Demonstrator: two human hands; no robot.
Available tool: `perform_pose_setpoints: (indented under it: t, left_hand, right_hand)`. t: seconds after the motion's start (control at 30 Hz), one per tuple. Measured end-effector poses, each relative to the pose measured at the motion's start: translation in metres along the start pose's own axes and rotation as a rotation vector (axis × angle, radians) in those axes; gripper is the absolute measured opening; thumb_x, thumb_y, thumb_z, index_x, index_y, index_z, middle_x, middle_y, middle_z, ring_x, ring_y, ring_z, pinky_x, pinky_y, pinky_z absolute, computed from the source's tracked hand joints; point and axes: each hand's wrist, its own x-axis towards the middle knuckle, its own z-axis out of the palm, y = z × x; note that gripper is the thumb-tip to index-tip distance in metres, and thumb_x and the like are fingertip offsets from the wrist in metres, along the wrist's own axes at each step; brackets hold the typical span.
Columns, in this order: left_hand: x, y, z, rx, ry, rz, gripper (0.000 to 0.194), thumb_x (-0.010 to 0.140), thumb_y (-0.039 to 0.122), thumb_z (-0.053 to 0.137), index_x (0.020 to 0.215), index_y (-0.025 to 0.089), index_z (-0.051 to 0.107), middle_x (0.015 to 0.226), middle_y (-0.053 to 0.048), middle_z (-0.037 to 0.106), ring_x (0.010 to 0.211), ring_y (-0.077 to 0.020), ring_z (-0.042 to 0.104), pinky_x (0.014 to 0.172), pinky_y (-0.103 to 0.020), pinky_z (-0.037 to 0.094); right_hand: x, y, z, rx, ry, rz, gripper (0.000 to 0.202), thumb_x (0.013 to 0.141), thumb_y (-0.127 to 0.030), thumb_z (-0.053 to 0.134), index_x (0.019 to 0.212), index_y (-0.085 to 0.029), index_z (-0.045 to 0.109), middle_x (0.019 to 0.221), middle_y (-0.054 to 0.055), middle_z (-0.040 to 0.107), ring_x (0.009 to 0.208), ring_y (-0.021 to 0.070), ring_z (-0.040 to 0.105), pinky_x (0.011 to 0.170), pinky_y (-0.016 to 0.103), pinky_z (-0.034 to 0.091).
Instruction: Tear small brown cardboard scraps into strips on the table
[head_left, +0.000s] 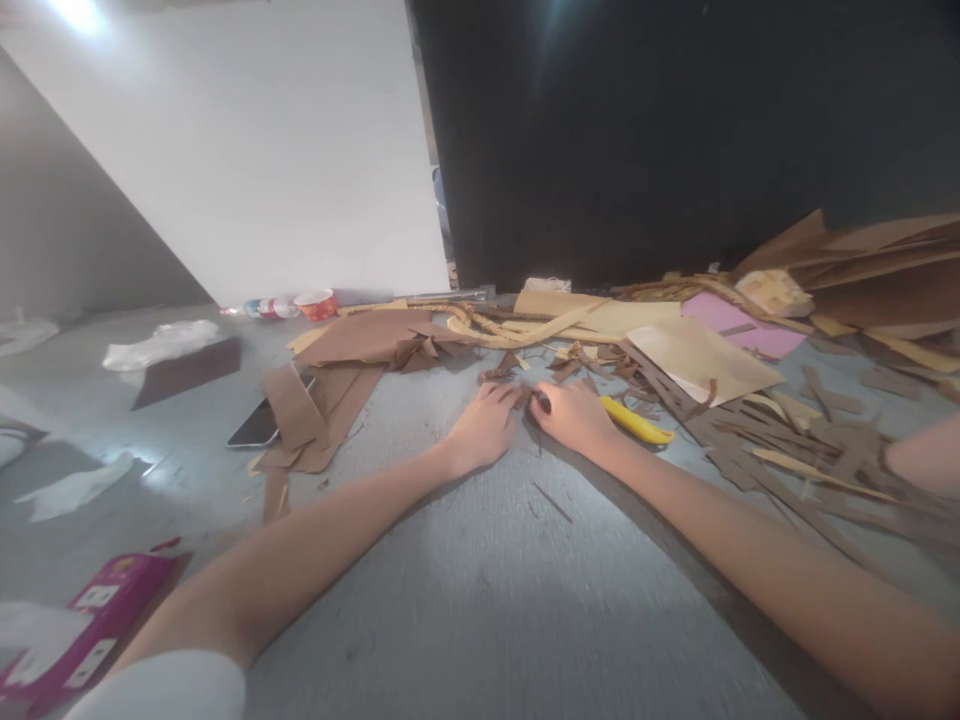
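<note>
My left hand (486, 425) lies low on the grey table (480, 590), fingers stretched forward with their tips by small brown paper scraps (504, 368). Close to its right, my right hand (574, 415) has its thumb and index finger curled together in a pinch. What sits between those fingertips is too small and blurred to make out. Against the right hand's outer side rests a slim yellow plastic tool (637, 420), its near end hidden by the hand. A thin dark strip (553, 502) lies on the table in front of my wrists.
Brown paper sheets (360, 345) and a phone (255, 425) lie left; a cream sheet (701, 360), pink paper (742, 325) and brown strips (787, 450) lie right. A magenta packet (112, 610) is near left. Another person's arm (926, 460) enters from the right. A dark panel (675, 140) stands behind.
</note>
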Motion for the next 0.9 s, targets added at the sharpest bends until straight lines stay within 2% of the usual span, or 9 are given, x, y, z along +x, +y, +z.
perform_pose_setpoints:
  t: [0.17, 0.33, 0.5, 0.7, 0.8, 0.9]
  left_hand:
    - [-0.0007, 0.0005, -0.0015, 0.001, 0.005, 0.001, 0.050, 0.101, 0.013, 0.047, 0.148, 0.009, 0.063, 0.156, -0.020, 0.062, 0.149, -0.0330, 0.050, 0.129, -0.056, 0.043]
    - [-0.0004, 0.0005, -0.0011, 0.002, 0.010, -0.001, 0.049, 0.101, 0.014, 0.047, 0.147, 0.011, 0.063, 0.156, -0.018, 0.062, 0.149, -0.0329, 0.051, 0.129, -0.057, 0.043]
    - [-0.0001, 0.0011, -0.0022, 0.008, 0.005, -0.001, 0.049, 0.100, 0.013, 0.047, 0.147, 0.012, 0.063, 0.156, -0.018, 0.062, 0.148, -0.0319, 0.051, 0.129, -0.054, 0.043]
    - [-0.0007, 0.0018, -0.0028, -0.005, 0.005, 0.004, 0.052, 0.100, 0.012, 0.048, 0.150, 0.010, 0.061, 0.157, -0.017, 0.062, 0.149, -0.0318, 0.050, 0.130, -0.052, 0.042]
    - [-0.0006, 0.0017, -0.0024, -0.008, 0.006, 0.003, 0.053, 0.099, 0.011, 0.048, 0.150, 0.013, 0.061, 0.157, -0.015, 0.062, 0.149, -0.0309, 0.051, 0.131, -0.052, 0.042]
    - [-0.0003, 0.0010, -0.0014, -0.007, 0.006, 0.004, 0.053, 0.100, 0.011, 0.047, 0.151, 0.010, 0.060, 0.158, -0.016, 0.062, 0.147, -0.0314, 0.051, 0.131, -0.051, 0.041]
  right_hand:
    - [0.0004, 0.0004, 0.0027, 0.015, 0.007, 0.010, 0.050, 0.107, -0.061, 0.057, 0.127, -0.020, 0.077, 0.103, 0.015, 0.083, 0.100, 0.0320, 0.077, 0.090, 0.038, 0.048]
    - [0.0005, 0.0011, 0.0034, 0.017, 0.012, 0.002, 0.058, 0.102, -0.070, 0.063, 0.129, -0.019, 0.077, 0.102, 0.016, 0.083, 0.102, 0.0337, 0.077, 0.092, 0.039, 0.050]
    - [0.0004, 0.0002, 0.0030, 0.028, 0.010, 0.015, 0.050, 0.105, -0.063, 0.061, 0.129, -0.021, 0.077, 0.104, 0.015, 0.083, 0.101, 0.0331, 0.077, 0.091, 0.038, 0.049]
    - [-0.0005, 0.0012, 0.0008, 0.046, 0.016, -0.024, 0.031, 0.110, -0.038, 0.054, 0.124, -0.022, 0.077, 0.102, 0.011, 0.084, 0.099, 0.0291, 0.077, 0.091, 0.036, 0.046]
    - [-0.0004, 0.0026, 0.0016, 0.059, 0.020, -0.042, 0.032, 0.111, -0.041, 0.056, 0.123, -0.022, 0.078, 0.104, 0.011, 0.084, 0.101, 0.0290, 0.077, 0.091, 0.036, 0.046]
    - [0.0003, 0.0037, 0.0035, 0.069, 0.024, -0.052, 0.033, 0.111, -0.045, 0.059, 0.123, -0.023, 0.079, 0.107, 0.010, 0.084, 0.103, 0.0293, 0.077, 0.091, 0.036, 0.046]
